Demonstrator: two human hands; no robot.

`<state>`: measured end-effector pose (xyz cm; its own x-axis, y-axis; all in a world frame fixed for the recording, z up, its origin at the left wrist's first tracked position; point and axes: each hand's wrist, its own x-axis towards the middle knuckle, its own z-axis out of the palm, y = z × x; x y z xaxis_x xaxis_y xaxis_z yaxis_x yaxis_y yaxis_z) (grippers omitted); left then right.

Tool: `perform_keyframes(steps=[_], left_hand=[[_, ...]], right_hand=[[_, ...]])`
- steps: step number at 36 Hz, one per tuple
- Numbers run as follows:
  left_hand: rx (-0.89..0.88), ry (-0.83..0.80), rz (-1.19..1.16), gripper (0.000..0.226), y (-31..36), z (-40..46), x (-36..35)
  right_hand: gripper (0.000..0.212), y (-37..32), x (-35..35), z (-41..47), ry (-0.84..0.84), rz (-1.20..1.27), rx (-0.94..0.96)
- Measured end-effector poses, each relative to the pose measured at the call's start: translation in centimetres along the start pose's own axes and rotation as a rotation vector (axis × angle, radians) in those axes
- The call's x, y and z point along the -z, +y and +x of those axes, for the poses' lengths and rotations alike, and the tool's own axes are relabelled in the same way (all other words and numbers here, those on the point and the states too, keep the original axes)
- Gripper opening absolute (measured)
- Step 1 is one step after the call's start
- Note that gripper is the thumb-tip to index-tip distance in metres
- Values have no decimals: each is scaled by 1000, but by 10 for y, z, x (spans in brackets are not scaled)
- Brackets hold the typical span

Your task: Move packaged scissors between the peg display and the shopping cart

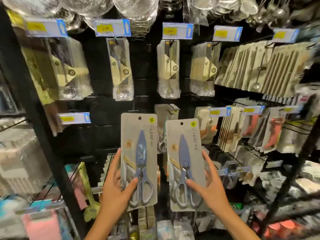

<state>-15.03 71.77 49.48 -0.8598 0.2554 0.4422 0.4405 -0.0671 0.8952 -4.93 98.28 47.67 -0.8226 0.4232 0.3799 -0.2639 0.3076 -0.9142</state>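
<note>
Black peg display (107,108) fills the background, hung with packaged utensils under blue price tags (112,27). Left hand (115,186) grips one scissors pack (139,160) by its lower left edge, thumb across the front; right hand (210,186) grips a second scissors pack (186,163) likewise, both upright, side by side before the pegs.

Both hands (210,187) and forearms are bare, without sleeves.

My left hand (115,191) grips one scissors pack (139,160) at six o'clock, thumb across its front. At five o'clock my right hand (210,189) holds a second scissors pack (186,163) the same way. Both stand upright, side by side, apart, before the peg display (121,108), where price tags (112,27) run across twelve o'clock.
</note>
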Motion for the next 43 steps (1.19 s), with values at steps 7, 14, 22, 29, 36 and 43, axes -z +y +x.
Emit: perform_keyframes(steps=[7, 14, 22, 29, 36, 43], left_hand=[[21, -6, 31, 94, -17, 32, -4], [-11, 15, 85, 93, -23, 52, -5], [-20, 51, 88, 94, -24, 67, -13], [-14, 89, 67, 97, -28, 77, -25], [-67, 108, 100, 94, -29, 87, -32], [-91, 121, 105, 93, -27, 96, -36]], right_hand=[[98, 13, -12, 30, -14, 17, -18], [99, 20, -17, 67, -45, 32, -30], [101, 37, -15, 99, -95, 94, -30], [99, 57, -14, 113, -109, 117, -21], [101, 71, -14, 132, -132, 136, -43], [101, 88, -22, 154, -138, 119, -5]])
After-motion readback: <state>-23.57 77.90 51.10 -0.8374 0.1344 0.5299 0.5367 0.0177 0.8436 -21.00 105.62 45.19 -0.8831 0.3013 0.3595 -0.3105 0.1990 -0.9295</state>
